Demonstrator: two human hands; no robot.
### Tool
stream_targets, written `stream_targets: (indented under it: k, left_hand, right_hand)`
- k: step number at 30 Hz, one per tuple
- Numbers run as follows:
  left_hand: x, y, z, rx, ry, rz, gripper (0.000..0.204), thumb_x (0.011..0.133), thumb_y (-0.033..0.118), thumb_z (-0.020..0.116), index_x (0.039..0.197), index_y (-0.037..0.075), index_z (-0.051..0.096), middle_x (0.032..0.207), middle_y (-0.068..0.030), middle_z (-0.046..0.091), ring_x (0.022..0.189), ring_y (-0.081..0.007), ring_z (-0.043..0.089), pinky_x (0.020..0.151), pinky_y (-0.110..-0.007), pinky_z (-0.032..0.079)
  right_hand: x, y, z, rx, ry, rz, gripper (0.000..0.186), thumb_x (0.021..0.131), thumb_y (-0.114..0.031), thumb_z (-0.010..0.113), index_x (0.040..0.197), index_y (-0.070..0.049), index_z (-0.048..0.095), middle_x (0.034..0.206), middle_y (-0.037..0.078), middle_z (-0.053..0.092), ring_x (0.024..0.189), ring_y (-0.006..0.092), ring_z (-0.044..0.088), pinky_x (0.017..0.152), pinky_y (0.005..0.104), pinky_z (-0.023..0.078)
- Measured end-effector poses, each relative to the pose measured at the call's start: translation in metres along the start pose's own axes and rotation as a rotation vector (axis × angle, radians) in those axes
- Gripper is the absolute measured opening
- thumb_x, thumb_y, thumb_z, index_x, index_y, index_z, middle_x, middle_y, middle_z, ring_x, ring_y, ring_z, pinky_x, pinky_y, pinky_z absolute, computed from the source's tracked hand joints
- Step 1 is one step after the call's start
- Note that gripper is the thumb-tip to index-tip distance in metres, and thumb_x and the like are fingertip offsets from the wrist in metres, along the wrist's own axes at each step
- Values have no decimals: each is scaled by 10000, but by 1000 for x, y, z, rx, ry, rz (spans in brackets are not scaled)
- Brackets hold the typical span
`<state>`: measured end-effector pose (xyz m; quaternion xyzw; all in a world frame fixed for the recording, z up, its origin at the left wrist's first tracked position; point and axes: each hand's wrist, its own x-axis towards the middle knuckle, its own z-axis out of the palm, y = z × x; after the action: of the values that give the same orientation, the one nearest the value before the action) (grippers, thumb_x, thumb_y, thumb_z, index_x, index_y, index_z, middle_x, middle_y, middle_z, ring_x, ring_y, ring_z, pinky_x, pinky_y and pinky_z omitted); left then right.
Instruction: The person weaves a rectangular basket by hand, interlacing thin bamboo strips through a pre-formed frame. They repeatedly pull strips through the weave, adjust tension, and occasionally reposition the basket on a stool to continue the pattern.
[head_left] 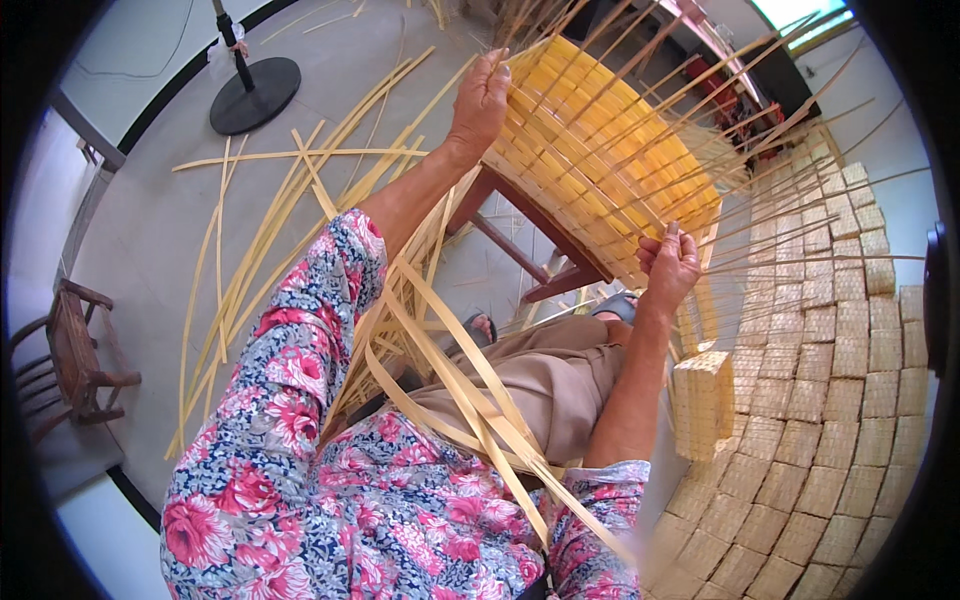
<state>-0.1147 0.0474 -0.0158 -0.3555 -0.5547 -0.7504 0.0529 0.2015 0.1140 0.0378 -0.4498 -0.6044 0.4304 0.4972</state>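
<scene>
A yellow woven basket [600,130] of split bamboo rests tilted on a dark red wooden stool [500,190] in front of me. Many thin brown stakes fan out from its weave toward the upper right. My left hand [483,98] is closed at the basket's upper left corner; what its fingertips pinch is too small to make out. Lower down, at the basket's right end, my right hand [669,264] has its fingers curled with thumb and forefinger pinched on a thin bamboo strip among the stakes. Loose pale strips [470,385] lie across my lap.
Long bamboo strips [285,230] lie scattered over the grey floor at left. A black round stand base [255,95] and a wooden chair [85,360] stand there too. Rows of stacked woven blocks [820,400] fill the right side, with one block [703,400] near my right forearm.
</scene>
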Motion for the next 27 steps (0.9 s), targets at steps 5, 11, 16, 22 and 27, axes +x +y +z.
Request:
stream_targets:
  k: [5,11,16,22,27]
  left_hand:
    - [-3,2,-38,83,-26,-63,651,1026,434,570,1479,-1,398,1253,-132,593,1201,-190,524,1008,-309,434]
    - [-101,47,-158,216,-796,-163,378,1013,367,602,1188,38,668,1027,-91,688,1008,-191,643,912,-332,497]
    - [-155,68,-221,191,-926,-285,219,980,236,668,1016,30,731,945,-78,706,926,-188,659,857,-348,515]
    - [-194,83,-248,109,-991,-288,211,979,234,673,1032,38,729,951,-94,706,898,-218,660,821,-368,519]
    - [-227,102,-257,-26,-1097,-386,305,990,326,643,1083,47,726,980,-119,709,928,-270,658,838,-398,505]
  right_hand:
    - [5,3,-4,90,-48,-97,209,1020,-207,619,1165,-61,577,756,91,697,578,91,594,535,225,492]
    - [-69,-21,-48,91,-118,-161,309,1022,-108,587,1292,-23,463,850,88,689,646,98,570,619,239,492]
    - [-115,-50,-61,-68,-474,-67,135,1035,-126,579,1113,-21,610,845,43,659,679,75,561,651,212,462]
    - [-148,-74,-42,-233,-904,56,139,1032,-92,583,1128,-15,648,887,26,660,749,76,592,715,216,496]
    - [-166,-62,-31,-458,-1188,-23,194,973,-80,645,1155,-13,656,921,54,681,850,100,614,780,254,494]
